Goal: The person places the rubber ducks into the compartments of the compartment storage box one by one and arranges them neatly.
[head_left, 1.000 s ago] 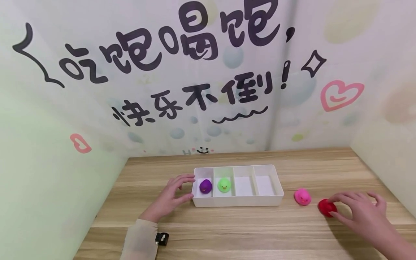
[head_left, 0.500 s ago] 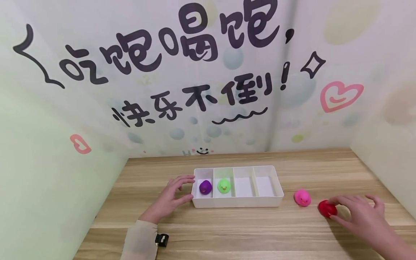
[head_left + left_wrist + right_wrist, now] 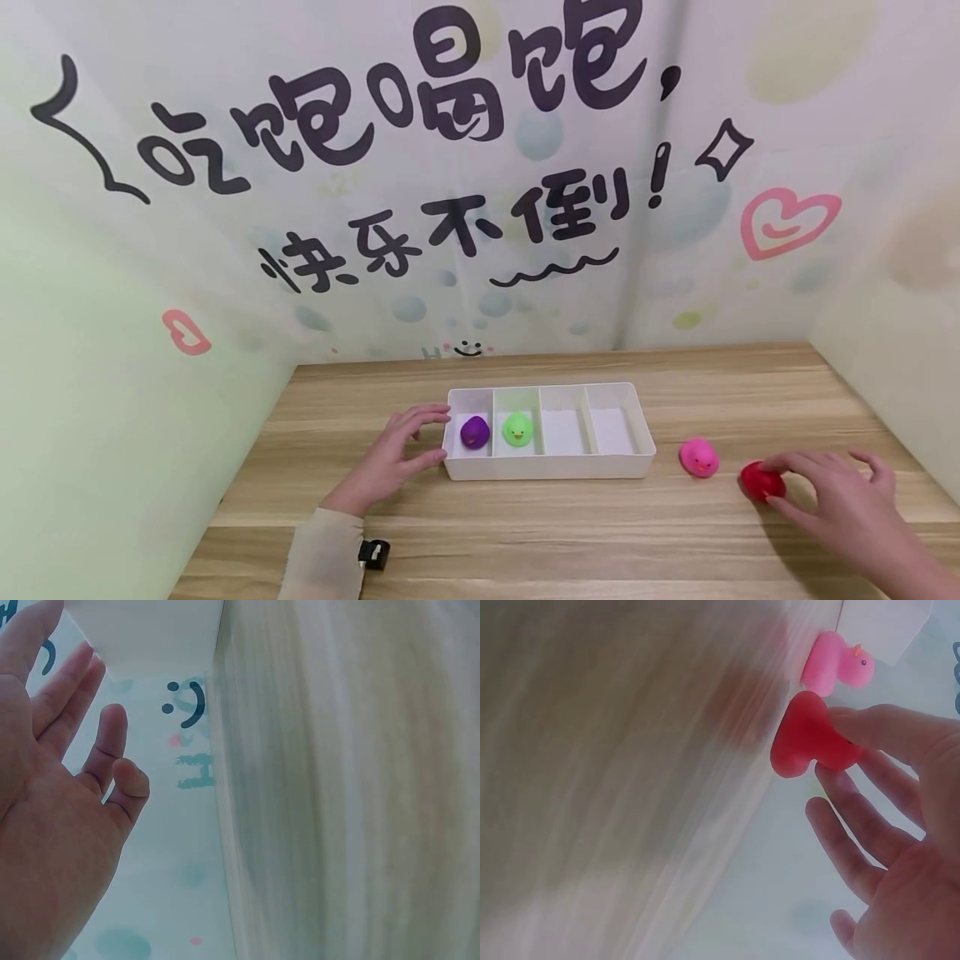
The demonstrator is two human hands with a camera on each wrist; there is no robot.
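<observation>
A red rubber duck (image 3: 762, 481) is pinched between the thumb and fingers of my right hand (image 3: 843, 496), at the right of the table. In the right wrist view the thumb lies over the head of the red duck (image 3: 802, 739), and the ring and little fingers stand away from it. My left hand (image 3: 393, 458) rests with spread, relaxed fingers at the left end of a white divided tray (image 3: 551, 467). The left wrist view shows those fingertips close against the tray wall (image 3: 154, 637). A purple duck (image 3: 474, 432) sits in the leftmost compartment, a green duck (image 3: 517, 429) in the one beside it.
Between the tray and the red duck, a pink duck (image 3: 699, 457) stands on the wooden table (image 3: 525, 542). A printed curtain (image 3: 450, 250) hangs along the back edge, and pale walls close off both sides. A black clip (image 3: 373, 553) sits at my left sleeve.
My right hand and the red duck have shifted slightly to the right, a little farther from the pink duck. My left hand and the tray hold their place.
</observation>
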